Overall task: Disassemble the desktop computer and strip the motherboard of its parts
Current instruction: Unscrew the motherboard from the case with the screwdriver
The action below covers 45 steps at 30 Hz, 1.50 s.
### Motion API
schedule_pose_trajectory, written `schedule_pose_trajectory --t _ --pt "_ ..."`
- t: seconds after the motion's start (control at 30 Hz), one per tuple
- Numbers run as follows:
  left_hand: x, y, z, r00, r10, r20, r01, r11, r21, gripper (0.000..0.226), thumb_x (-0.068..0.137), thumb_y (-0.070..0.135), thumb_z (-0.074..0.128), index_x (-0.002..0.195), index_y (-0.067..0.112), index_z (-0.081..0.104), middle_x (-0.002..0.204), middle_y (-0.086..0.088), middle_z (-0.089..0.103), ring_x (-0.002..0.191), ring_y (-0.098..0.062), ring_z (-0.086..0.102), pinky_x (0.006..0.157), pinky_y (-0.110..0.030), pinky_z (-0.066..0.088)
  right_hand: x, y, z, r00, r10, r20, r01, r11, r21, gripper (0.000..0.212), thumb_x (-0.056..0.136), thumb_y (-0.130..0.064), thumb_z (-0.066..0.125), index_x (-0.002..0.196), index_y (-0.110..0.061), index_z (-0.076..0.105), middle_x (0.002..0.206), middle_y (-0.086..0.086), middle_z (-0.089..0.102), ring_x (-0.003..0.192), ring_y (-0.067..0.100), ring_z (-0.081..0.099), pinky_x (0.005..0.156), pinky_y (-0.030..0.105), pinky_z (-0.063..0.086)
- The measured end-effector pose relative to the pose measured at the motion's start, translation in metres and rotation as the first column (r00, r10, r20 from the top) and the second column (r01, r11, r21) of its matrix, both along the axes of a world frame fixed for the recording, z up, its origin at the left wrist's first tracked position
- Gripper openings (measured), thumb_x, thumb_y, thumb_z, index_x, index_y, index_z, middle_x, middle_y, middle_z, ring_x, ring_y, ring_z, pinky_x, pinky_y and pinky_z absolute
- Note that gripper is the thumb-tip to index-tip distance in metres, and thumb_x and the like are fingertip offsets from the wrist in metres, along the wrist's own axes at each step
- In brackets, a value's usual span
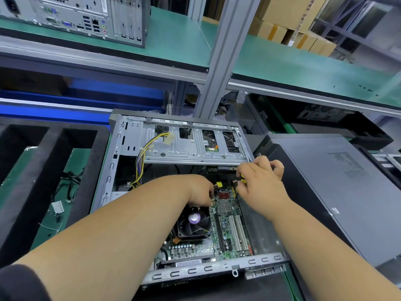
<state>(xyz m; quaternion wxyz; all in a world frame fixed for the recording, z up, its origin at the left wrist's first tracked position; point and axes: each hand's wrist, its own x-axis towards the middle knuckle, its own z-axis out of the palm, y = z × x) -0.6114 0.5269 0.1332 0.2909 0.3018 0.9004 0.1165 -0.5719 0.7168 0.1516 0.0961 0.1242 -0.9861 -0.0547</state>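
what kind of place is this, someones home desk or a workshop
Most likely a workshop or factory line for stripping computers: a green-matted aluminium rack with another tower on it, stacked cardboard boxes behind, and an opened case on the bench.

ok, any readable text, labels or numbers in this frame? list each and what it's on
None can be read.
Purple sticker on the CPU fan: print too blurred.
Barcode label at the motherboard's near edge: too small.
White tag on the loose cable, left: blurred.
Small white sticker on the grey case panel: illegible.
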Motion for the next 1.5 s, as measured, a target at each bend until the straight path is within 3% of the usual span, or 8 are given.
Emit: schedule_pose_trajectory --t 0.13,0.23,0.4,0.57,0.8,0.97,1.13,1.5 --pt "-0.001 0.001 0.001 1.0 -0.002 0.004 0.002 1.0 -0.002 0.041 0.095 0.038 0.054 0.131 0.02 0.056 0.132 -0.005 0.052 0.115 -0.023 0.052 0.081 -0.026 0.035 -0.005 -0.001 0.002 1.0 -0.01 0.029 0.009 0.999 0.037 0.028 0.095 -0.054 0.048 0.087 -0.028 0.056 0.081 -0.014 0.057 0.099 0.013 0.033 0.091 0.038 0.017" --pt "-0.001 0.001 0.0 1.0 -0.005 0.008 0.005 1.0 -0.004 0.041 0.095 0.038 0.054 0.131 0.02 0.056 0.133 -0.005 0.052 0.115 -0.023 0.052 0.081 -0.026 0.036 -0.015 -0.003 0.011 0.993 0.059 0.103 -0.073 0.988 0.138 0.018 0.095 -0.046 0.051 0.091 -0.03 0.059 0.075 -0.015 0.05 0.101 0.013 0.035 0.088 0.039 0.015" --pt "-0.002 0.001 0.0 1.0 -0.006 0.011 0.006 1.0 0.0 0.04 0.095 0.037 0.054 0.131 0.02 0.057 0.132 -0.005 0.053 0.115 -0.023 0.053 0.081 -0.025 0.036 -0.03 -0.003 0.028 0.955 0.145 0.26 -0.222 0.928 0.298 0.014 0.087 -0.027 0.05 0.098 -0.026 0.059 0.09 -0.011 0.059 0.102 0.016 0.035 0.086 0.039 0.02" --pt "-0.002 0.0 -0.001 1.0 -0.006 0.01 0.007 1.0 -0.005 0.041 0.094 0.038 0.054 0.132 0.02 0.055 0.132 -0.006 0.052 0.115 -0.024 0.052 0.082 -0.026 0.036 -0.033 -0.002 0.026 0.918 0.244 0.312 -0.365 0.827 0.427 0.03 0.101 -0.046 0.038 0.105 -0.021 0.053 0.095 -0.007 0.06 0.1 0.019 0.037 0.077 0.038 0.013" --pt "-0.003 0.002 -0.002 1.0 -0.008 0.007 0.009 1.0 -0.022 0.043 0.094 0.038 0.054 0.133 0.021 0.054 0.133 -0.005 0.051 0.115 -0.023 0.052 0.08 -0.025 0.036 -0.031 0.007 0.023 0.889 0.314 0.333 -0.408 0.874 0.266 0.018 0.084 -0.022 0.054 0.1 -0.028 0.053 0.097 -0.012 0.057 0.1 0.015 0.042 0.081 0.034 0.016" --pt "-0.003 0.001 0.0 1.0 -0.009 0.012 0.01 1.0 -0.028 0.042 0.094 0.039 0.054 0.132 0.022 0.054 0.13 -0.005 0.052 0.104 -0.021 0.053 0.077 -0.024 0.035 -0.029 0.005 0.017 0.917 0.281 0.283 -0.37 0.863 0.345 0.026 0.098 -0.048 0.038 0.097 -0.024 0.05 0.09 -0.009 0.061 0.093 0.017 0.044 0.077 0.035 0.012" --pt "-0.001 0.001 0.001 1.0 -0.006 0.01 0.007 1.0 -0.03 0.041 0.094 0.039 0.055 0.131 0.022 0.055 0.129 -0.005 0.054 0.09 -0.017 0.05 0.074 -0.023 0.035 -0.029 0.0 0.016 0.92 0.257 0.296 -0.332 0.912 0.24 0.014 0.095 -0.039 0.048 0.1 -0.027 0.052 0.093 -0.011 0.061 0.097 0.016 0.045 0.083 0.036 0.017" --pt "-0.002 0.001 -0.002 1.0 0.013 0.023 -0.013 1.0 -0.016 0.039 0.093 0.039 0.056 0.129 0.022 0.058 0.128 -0.004 0.054 0.11 -0.022 0.054 0.08 -0.026 0.037 -0.03 0.005 0.029 0.923 0.213 0.32 -0.292 0.93 0.223 0.014 0.085 -0.022 0.056 0.093 -0.032 0.062 0.09 -0.014 0.06 0.1 0.012 0.039 0.091 0.039 0.023"
